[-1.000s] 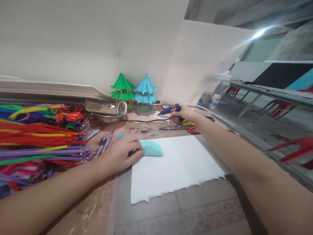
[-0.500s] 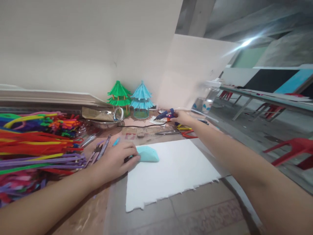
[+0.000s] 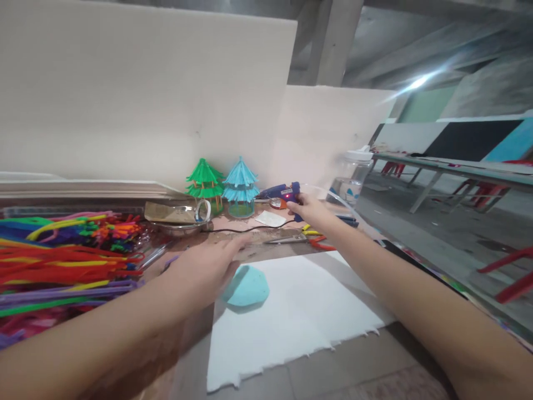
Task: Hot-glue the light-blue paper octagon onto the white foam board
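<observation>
My right hand (image 3: 306, 208) is wrapped round the handle of a dark blue glue gun (image 3: 280, 192), which shows a small red light. Its nozzle points left, above a small white paper (image 3: 270, 218). Fingers stretched out and holding nothing, my left hand (image 3: 214, 264) hovers by the left edge of a white sheet (image 3: 300, 311). Close to those fingers, a flat turquoise piece (image 3: 247, 286) with angled edges lies on the sheet. A black cord (image 3: 237, 230) runs across the table behind it.
Bundles of coloured pipe cleaners (image 3: 66, 261) cover the left side. At the back stand a green tiered model (image 3: 205, 183), a blue one (image 3: 240, 186) and a metal bowl (image 3: 177, 225). Scissors (image 3: 287, 239), yellow-handled pliers (image 3: 308, 230) and a clear water bottle (image 3: 350, 175) are toward the right.
My left hand has let go of the turquoise piece, which now lies on the sheet, and its fingers have straightened. The glue gun has risen off the small white paper in my right hand.
</observation>
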{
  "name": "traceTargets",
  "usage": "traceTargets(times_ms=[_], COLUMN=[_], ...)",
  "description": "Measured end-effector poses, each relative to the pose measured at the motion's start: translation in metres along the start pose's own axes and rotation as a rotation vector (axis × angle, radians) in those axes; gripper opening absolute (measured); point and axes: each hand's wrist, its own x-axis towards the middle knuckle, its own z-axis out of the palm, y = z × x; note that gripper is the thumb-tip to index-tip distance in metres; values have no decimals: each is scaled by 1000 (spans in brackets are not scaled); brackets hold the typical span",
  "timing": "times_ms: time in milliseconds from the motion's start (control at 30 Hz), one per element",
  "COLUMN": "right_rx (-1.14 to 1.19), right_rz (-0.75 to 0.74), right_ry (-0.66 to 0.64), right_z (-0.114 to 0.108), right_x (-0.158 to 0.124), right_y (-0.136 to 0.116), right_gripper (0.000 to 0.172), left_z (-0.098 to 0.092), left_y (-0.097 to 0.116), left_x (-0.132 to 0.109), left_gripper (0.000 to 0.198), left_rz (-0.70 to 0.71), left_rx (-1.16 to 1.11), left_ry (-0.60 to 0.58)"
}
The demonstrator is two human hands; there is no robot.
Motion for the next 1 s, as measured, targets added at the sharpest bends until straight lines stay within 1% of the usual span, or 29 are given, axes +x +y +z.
traceTargets(times_ms=[33,100,133,167,200,267,333,433,567,633,700,767,867,900,967,1000], right_rx=[21,70,94,116,136,170,195,212,200,176,137,88,18,-2,-46,-71], right_rz=[-12,-36,-45,-51,-57,-68,-79,-78,-52,-48,-49,-44,-18,-8,10,20], right_ry=[-1,-6,-10,-15,-21,-34,-44,-54,-53,-39,-16,5,-2,-14,-37,-49], right_z=[0,2,2,3,4,5,4,1,-2,-3,-5,-8,-11,-11,-10,-8], right_x=[-4,-9,-11,-12,-12,-11,-8,-5,-3,-3,-2,0,7,11,21,26], right_y=[-3,-9,-11,-13,-14,-14,-12,-9,-8,-7,-6,-3,3,6,10,13], right_gripper=[5,4,4,5,6,7,7,7,7,8,9,10,13,15,17,17], left_z=[-1,-2,-2,-1,-1,1,3,8,10,9,8,8,12,14,21,24], left_y=[4,12,17,21,25,31,33,30,20,15,13,11,10,9,6,5], left_x=[12,39,51,62,71,82,84,81,80,78,71,57,25,14,-5,-13], left_gripper=[65,70,73,76,75,75,75,69,63,64,61,50,27,23,25,27], left_rz=[-33,-85,-106,-161,-177,-211,-228,-256,-288,-287,-265,-217,-105,-48,141,193], left_rx=[83,241,283,312,327,344,350,352,340,328,306,267,188,160,80,43], left_ry=[-19,-56,-84,-120,-126,-130,-125,-123,-122,-111,-90,-74,-71,-57,49,97])
